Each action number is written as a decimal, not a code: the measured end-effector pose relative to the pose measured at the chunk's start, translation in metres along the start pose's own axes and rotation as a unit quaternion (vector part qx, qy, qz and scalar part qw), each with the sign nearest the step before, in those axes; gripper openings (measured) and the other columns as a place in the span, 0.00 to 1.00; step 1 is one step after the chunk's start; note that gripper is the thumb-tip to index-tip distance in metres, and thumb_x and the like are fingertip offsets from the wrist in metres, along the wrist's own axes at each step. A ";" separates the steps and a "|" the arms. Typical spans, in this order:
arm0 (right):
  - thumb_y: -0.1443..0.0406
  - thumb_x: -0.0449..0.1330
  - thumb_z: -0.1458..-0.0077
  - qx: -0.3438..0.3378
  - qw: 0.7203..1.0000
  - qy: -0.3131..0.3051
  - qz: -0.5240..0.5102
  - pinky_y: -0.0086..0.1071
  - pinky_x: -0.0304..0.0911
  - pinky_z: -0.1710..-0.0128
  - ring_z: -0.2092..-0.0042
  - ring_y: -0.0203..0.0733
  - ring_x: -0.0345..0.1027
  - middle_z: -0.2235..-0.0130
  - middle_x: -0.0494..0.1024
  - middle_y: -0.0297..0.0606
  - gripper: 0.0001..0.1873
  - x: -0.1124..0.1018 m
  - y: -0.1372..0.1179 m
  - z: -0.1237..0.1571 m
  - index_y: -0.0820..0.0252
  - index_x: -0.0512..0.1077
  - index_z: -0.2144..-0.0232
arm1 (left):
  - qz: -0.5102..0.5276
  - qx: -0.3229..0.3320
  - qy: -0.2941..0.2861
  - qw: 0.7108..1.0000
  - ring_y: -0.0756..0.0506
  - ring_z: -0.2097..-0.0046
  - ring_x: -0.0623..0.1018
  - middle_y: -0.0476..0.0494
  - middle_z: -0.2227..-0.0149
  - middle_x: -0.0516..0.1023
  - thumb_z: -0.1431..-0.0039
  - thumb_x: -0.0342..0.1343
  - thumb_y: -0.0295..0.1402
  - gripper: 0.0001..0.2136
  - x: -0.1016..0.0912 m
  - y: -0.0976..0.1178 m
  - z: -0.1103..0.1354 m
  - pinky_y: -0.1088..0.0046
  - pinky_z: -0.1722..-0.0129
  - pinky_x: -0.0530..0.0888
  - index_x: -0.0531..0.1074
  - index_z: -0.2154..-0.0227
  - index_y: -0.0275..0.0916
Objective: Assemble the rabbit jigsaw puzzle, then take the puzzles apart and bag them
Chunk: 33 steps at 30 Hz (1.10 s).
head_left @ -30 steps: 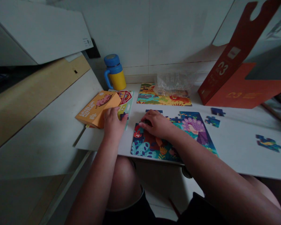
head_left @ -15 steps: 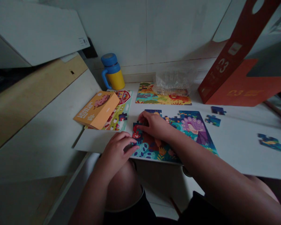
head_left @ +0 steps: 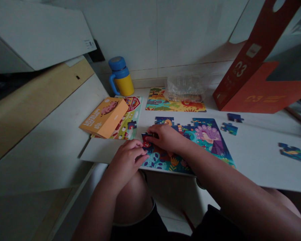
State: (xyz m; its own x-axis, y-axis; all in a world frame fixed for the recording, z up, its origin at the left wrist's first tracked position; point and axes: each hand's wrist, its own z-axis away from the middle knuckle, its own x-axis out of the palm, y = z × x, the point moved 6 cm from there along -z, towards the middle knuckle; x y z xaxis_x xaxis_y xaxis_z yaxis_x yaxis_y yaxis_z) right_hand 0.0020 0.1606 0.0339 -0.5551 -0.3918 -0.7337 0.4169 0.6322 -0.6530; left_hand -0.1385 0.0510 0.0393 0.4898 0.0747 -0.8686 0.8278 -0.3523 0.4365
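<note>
A partly assembled jigsaw puzzle [head_left: 205, 134], with a purple peacock and dark blue edges, lies at the table's front edge. At its left side is a dark blue puzzle piece [head_left: 146, 142] with a red figure, slightly tilted. My right hand [head_left: 164, 136] reaches across the puzzle, its thumb and fingers closed on that piece's upper right part. My left hand [head_left: 129, 154] is at the piece's left and lower edge, fingers bent and closed against it. The right hand and forearm hide the puzzle's middle.
Loose pieces lie to the right, one puzzle piece [head_left: 293, 152] farthest out. Behind are an animal puzzle [head_left: 160, 103], a clear plastic bag [head_left: 185, 87] and a red-orange box [head_left: 261, 95]. On the left are an orange box [head_left: 104, 117], a farm puzzle [head_left: 134, 115] and a blue-yellow mug [head_left: 124, 82].
My right hand has moved slightly down toward me, and the red-figured piece has come down and tilted with it. My left fingers have drawn closer together at its edge.
</note>
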 end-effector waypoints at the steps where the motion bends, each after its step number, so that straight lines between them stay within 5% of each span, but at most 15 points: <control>1: 0.61 0.64 0.33 0.000 1.000 0.001 0.014 0.32 0.54 0.65 0.65 0.39 0.69 0.63 0.82 0.39 0.08 0.000 -0.001 0.000 0.60 0.79 0.61 | -0.004 -0.001 -0.002 1.000 0.42 0.52 0.80 0.42 0.52 0.80 0.33 0.65 0.31 0.02 0.001 0.000 0.001 0.61 0.49 0.78 0.82 0.63 0.42; 6: 0.59 0.61 0.31 0.034 0.999 0.032 -0.004 0.32 0.50 0.68 0.70 0.37 0.65 0.69 0.78 0.35 0.10 -0.004 0.001 0.003 0.59 0.75 0.61 | -0.022 -0.016 0.001 1.000 0.41 0.50 0.80 0.42 0.53 0.79 0.32 0.64 0.32 0.01 0.002 0.002 0.005 0.59 0.47 0.78 0.80 0.60 0.42; 12: 0.57 0.59 0.31 0.052 0.995 0.081 -0.016 0.31 0.51 0.69 0.70 0.37 0.66 0.70 0.77 0.34 0.12 -0.013 0.004 0.002 0.58 0.73 0.65 | -0.021 -0.051 0.015 0.998 0.35 0.39 0.76 0.36 0.42 0.76 0.35 0.67 0.37 0.21 0.001 -0.006 0.003 0.53 0.36 0.73 0.72 0.42 0.41; 21: 0.57 0.61 0.33 0.096 0.992 0.078 -0.025 0.31 0.51 0.68 0.71 0.37 0.64 0.72 0.76 0.33 0.12 -0.016 0.014 0.003 0.58 0.74 0.66 | 0.027 -0.146 -0.129 0.980 0.40 0.52 0.80 0.43 0.48 0.76 0.48 0.75 0.37 0.21 -0.006 -0.022 -0.028 0.64 0.53 0.77 0.74 0.53 0.43; 26: 0.58 0.61 0.34 0.097 0.992 0.071 -0.043 0.31 0.53 0.67 0.69 0.37 0.66 0.71 0.77 0.33 0.11 -0.019 0.012 0.005 0.57 0.73 0.66 | 0.031 -0.151 -0.135 0.979 0.42 0.55 0.78 0.47 0.55 0.78 0.53 0.78 0.37 0.23 -0.002 -0.026 -0.034 0.68 0.57 0.73 0.71 0.58 0.43; 33: 0.59 0.61 0.34 0.111 0.990 0.072 -0.040 0.32 0.53 0.68 0.71 0.37 0.65 0.71 0.76 0.34 0.11 -0.023 0.011 0.005 0.58 0.74 0.67 | 0.085 -0.111 -0.108 0.984 0.46 0.64 0.76 0.54 0.66 0.76 0.47 0.72 0.31 0.16 0.001 -0.021 -0.027 0.72 0.65 0.68 0.67 0.66 0.43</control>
State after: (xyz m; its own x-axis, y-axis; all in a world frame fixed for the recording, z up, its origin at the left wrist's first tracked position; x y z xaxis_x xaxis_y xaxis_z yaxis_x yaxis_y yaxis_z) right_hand 0.0230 0.1732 0.0421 -0.6838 -0.3250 -0.6533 0.5065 0.4331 -0.7456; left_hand -0.1480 0.0838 0.0357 0.5774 -0.1760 -0.7973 0.7894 -0.1290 0.6002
